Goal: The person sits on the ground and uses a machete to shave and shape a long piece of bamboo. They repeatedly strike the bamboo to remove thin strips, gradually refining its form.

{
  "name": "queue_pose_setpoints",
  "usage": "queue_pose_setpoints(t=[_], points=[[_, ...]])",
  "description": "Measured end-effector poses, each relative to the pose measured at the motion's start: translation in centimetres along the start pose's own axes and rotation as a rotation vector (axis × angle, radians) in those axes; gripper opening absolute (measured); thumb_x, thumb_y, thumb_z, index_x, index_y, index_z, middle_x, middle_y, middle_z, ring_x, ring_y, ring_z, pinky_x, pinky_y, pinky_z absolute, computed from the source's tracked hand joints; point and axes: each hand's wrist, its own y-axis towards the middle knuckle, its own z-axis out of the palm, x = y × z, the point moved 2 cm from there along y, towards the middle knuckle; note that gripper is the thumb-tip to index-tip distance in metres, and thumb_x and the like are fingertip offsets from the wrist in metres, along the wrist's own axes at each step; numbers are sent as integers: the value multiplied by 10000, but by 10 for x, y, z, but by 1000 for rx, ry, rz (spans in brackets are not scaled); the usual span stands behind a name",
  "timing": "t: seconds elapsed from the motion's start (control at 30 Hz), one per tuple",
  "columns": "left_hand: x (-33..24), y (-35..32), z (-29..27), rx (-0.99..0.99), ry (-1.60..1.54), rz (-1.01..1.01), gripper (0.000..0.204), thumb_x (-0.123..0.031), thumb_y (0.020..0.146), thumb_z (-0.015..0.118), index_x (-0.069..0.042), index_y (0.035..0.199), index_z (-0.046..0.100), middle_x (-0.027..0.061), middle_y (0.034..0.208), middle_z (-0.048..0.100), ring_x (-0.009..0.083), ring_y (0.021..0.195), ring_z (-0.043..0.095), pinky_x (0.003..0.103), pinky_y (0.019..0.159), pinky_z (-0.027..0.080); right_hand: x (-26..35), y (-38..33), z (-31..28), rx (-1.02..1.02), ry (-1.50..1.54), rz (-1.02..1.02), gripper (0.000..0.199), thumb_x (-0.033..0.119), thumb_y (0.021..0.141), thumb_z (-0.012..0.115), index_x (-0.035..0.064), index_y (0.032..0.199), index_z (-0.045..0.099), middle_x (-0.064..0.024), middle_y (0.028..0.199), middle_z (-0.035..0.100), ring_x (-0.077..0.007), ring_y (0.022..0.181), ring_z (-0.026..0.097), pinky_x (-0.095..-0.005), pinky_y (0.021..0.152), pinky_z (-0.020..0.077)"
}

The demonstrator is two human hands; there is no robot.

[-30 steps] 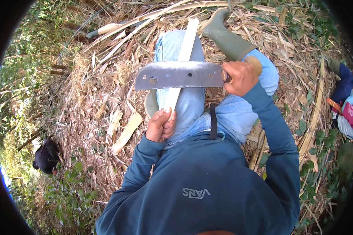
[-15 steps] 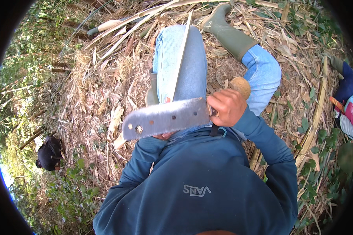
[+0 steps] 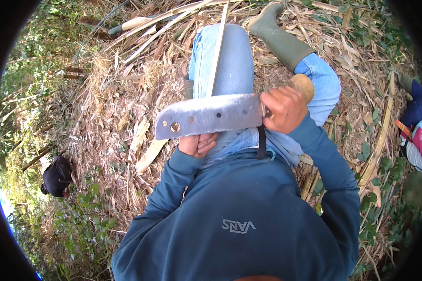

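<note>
While the right hand (image 3: pixel 283 110) is clenched tight around the rounded wooden handle (image 3: pixel 303 86) of a broad cleaver (image 3: pixel 210 115), the blade lies flat and level across the person's lap, its tip pointing to their left. Just under the blade, the left hand (image 3: pixel 198 144) curls its fingers around the near end of a long pale bamboo strip (image 3: pixel 218 51). This strip runs away from the body along the left thigh, which is clad in blue jeans (image 3: pixel 237 61), and passes beneath the blade. A green rubber boot (image 3: pixel 277 35) covers the right lower leg. Dry leaves and split canes litter the ground (image 3: pixel 117 117). Another person (image 3: pixel 57 175) in dark clothes is well off to the left.
</note>
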Motion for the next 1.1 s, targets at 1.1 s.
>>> queue_pose_setpoints(t=[1.1], points=[[9, 11, 13, 278, 27, -4, 334, -405, 1032, 454, -91, 975, 553, -41, 546, 359, 64, 386, 260, 194, 320, 246, -1, -4, 15, -107, 84, 157, 230, 137, 617, 681, 54, 757, 519, -120, 615, 520, -345, 574, 556, -452, 532, 418]])
